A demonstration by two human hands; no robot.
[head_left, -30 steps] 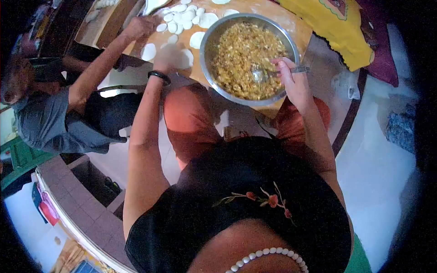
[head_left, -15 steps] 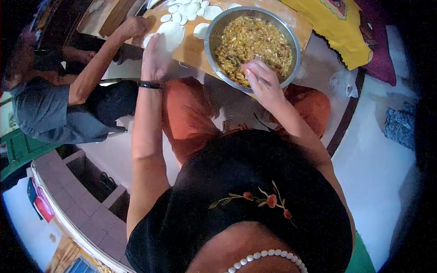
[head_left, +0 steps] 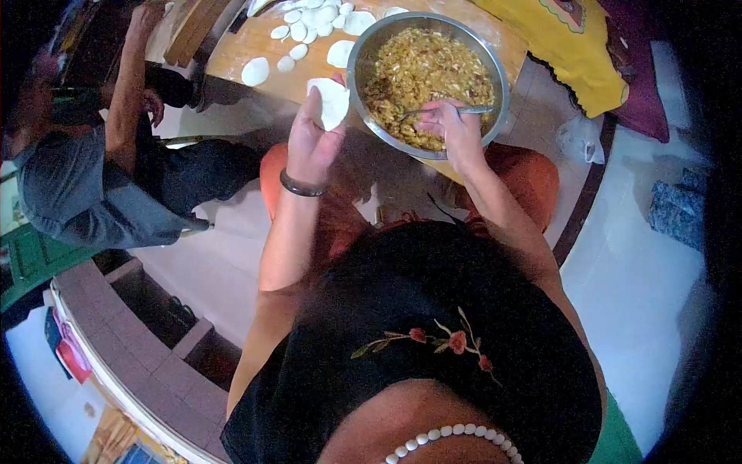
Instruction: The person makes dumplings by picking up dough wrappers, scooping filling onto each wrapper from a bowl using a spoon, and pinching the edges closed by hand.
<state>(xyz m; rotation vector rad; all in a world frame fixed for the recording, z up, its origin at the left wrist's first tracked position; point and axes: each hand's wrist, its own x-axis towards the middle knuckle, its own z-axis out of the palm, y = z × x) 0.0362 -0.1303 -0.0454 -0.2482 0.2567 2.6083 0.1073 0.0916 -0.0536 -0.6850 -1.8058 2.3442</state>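
Observation:
My left hand [head_left: 313, 147] is raised beside the bowl, holding a round white dumpling wrapper [head_left: 331, 105] against the fingers. Over the near side of a steel bowl [head_left: 357, 116], my right hand [head_left: 457, 133] grips a metal spoon [head_left: 473, 110]. The spoon's far end dips into the chopped yellow-brown filling [head_left: 433, 66], so its tip is partly hidden. Several more dough rounds [head_left: 255, 71] lie on the floured wooden board [head_left: 297, 87], left of the bowl.
Another person [head_left: 85, 182] sits at the left, one arm stretched toward the board's far side. A yellow cloth [head_left: 572, 58] lies at the right, with a white plastic bag [head_left: 581, 141] below it. Small dough pieces [head_left: 313, 17] cluster at the back.
My left hand has lifted a wrapper off the board and come right, nearer the bowl. The spoon in my right hand now lies flatter. The other person's arm has swung away up-left.

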